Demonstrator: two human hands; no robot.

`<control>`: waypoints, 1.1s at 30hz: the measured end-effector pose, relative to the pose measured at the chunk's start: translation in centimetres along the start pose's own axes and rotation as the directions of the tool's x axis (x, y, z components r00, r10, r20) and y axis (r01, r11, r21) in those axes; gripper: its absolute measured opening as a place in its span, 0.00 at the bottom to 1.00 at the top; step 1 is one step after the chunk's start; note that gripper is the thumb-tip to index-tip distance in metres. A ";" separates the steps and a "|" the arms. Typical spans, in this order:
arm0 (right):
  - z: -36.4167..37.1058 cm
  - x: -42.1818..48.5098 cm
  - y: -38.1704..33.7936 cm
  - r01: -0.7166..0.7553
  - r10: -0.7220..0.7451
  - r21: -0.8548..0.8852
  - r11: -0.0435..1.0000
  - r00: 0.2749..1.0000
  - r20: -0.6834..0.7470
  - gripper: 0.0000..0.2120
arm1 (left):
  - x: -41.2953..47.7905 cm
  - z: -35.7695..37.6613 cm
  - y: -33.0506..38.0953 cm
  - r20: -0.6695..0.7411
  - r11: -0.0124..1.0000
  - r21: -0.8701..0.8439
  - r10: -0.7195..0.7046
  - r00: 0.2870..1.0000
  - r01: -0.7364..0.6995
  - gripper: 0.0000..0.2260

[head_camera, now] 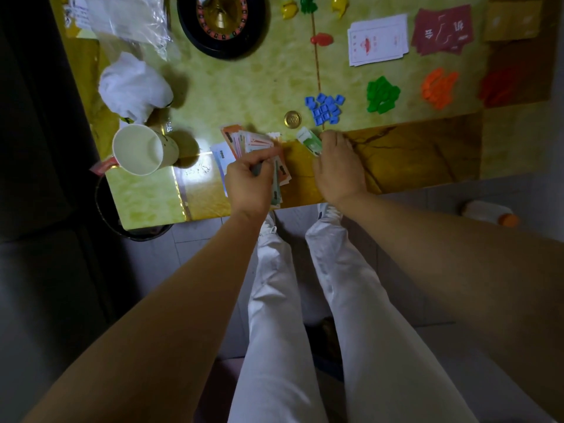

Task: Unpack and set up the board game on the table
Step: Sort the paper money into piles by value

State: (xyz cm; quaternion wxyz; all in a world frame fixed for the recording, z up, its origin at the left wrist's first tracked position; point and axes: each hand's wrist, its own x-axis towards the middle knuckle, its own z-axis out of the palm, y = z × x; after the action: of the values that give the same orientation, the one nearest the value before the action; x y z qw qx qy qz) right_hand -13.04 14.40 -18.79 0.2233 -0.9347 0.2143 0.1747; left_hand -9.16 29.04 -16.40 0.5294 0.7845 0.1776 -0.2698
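Play money (244,141) lies fanned at the near edge of our yellow-green table (244,77), above a grey tiled floor (412,215). Our left hand (250,184) grips the fan; our right hand (338,166) pinches green notes (309,141).

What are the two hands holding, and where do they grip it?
The left hand grips the fanned banknotes near their near end; the right hand pinches the green notes at their right edge.

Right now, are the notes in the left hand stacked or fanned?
Fanned. The notes spread out past the left hand that grips them, with several differently coloured edges showing side by side.
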 end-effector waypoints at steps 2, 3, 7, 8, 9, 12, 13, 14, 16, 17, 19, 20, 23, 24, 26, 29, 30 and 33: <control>-0.5 0.1 -0.6 -0.129 0.125 0.255 0.958 0.992 0.029 0.12 | -0.1 -0.4 0.1 -0.004 1.000 -0.021 -0.020 1.000 0.020 0.10; -0.7 0.1 -0.9 -0.210 0.201 0.368 0.906 0.977 0.063 0.12 | -0.1 -0.6 0.1 0.001 0.999 -0.026 -0.023 1.000 0.023 0.09; -0.7 -0.4 -1.8 -0.333 0.302 0.426 0.841 0.943 0.140 0.11 | -0.3 -1.5 0.0 0.025 0.999 -0.030 0.027 0.999 -0.026 0.07; -0.6 -0.4 -2.0 -0.343 0.316 0.392 0.854 0.939 0.132 0.12 | -0.3 -1.7 0.0 0.033 0.999 -0.032 0.042 0.999 -0.041 0.07; -0.3 -0.4 -2.1 -0.360 0.342 0.367 0.858 0.933 0.116 0.12 | -0.3 -1.9 0.1 0.047 0.998 -0.034 0.054 0.997 -0.053 0.09; 0.3 -0.4 -2.6 -0.422 0.432 0.341 0.840 0.900 0.052 0.17 | -0.3 -2.2 0.1 0.082 0.996 -0.044 0.081 0.993 -0.078 0.13; 0.4 -0.4 -2.7 -0.431 0.446 0.341 0.835 0.894 0.037 0.19 | -0.3 -2.2 0.1 0.089 0.995 -0.046 0.095 0.992 -0.091 0.14; 0.6 -0.5 -2.8 -0.428 0.448 0.339 0.838 0.894 0.021 0.21 | -0.2 -2.2 0.0 0.090 0.994 -0.043 0.104 0.990 -0.101 0.15; 0.9 -0.7 -2.8 -0.400 0.432 0.330 0.855 0.901 -0.027 0.20 | 0.0 -2.3 -0.3 0.092 0.994 -0.037 0.104 0.990 -0.101 0.15; 1.1 -0.8 -2.7 -0.381 0.419 0.323 0.866 0.907 -0.052 0.19 | 0.0 -2.4 -0.5 0.097 0.994 -0.038 0.102 0.990 -0.098 0.15; 1.5 -1.0 -2.5 -0.361 0.407 0.321 0.876 0.909 -0.089 0.17 | 0.0 -2.5 -0.6 0.113 0.995 -0.036 0.102 0.988 -0.098 0.15; 1.7 -1.0 -2.4 -0.355 0.407 0.328 0.875 0.908 -0.103 0.17 | 0.0 -2.5 -0.7 0.121 0.995 -0.034 0.102 0.987 -0.099 0.15; 2.2 -1.1 -2.3 -0.348 0.411 0.352 0.869 0.903 -0.122 0.18 | 0.1 -2.6 -0.7 0.133 0.994 -0.035 0.107 0.985 -0.103 0.16; 2.4 -1.1 -2.3 -0.350 0.417 0.364 0.863 0.901 -0.123 0.19 | 0.2 -2.6 -0.6 0.133 0.994 -0.036 0.110 0.985 -0.107 0.16; 2.5 -0.8 -2.6 -0.350 0.429 0.394 0.850 0.893 -0.133 0.22 | 0.3 -2.6 -0.5 0.134 0.993 -0.034 0.116 0.984 -0.113 0.16; 2.8 -0.5 -3.3 -0.334 0.433 0.430 0.839 0.887 -0.157 0.23 | 0.3 -2.8 -0.3 0.143 0.992 -0.056 0.121 0.982 -0.114 0.16; 3.0 -0.5 -3.6 -0.325 0.427 0.428 0.843 0.889 -0.166 0.23 | 0.4 -2.9 -0.4 0.145 0.991 -0.065 0.125 0.982 -0.117 0.17; 3.5 -0.7 -4.1 -0.297 0.397 0.373 0.879 0.889 -0.226 0.24 | 0.4 -3.1 -0.3 0.163 0.986 -0.114 0.141 0.977 -0.123 0.22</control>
State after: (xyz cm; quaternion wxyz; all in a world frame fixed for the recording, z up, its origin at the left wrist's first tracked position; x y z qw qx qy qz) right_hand -12.47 19.62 -20.06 0.3058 -0.8452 0.4372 0.0321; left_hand -8.29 32.01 -15.98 0.5993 0.7401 0.0930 -0.2905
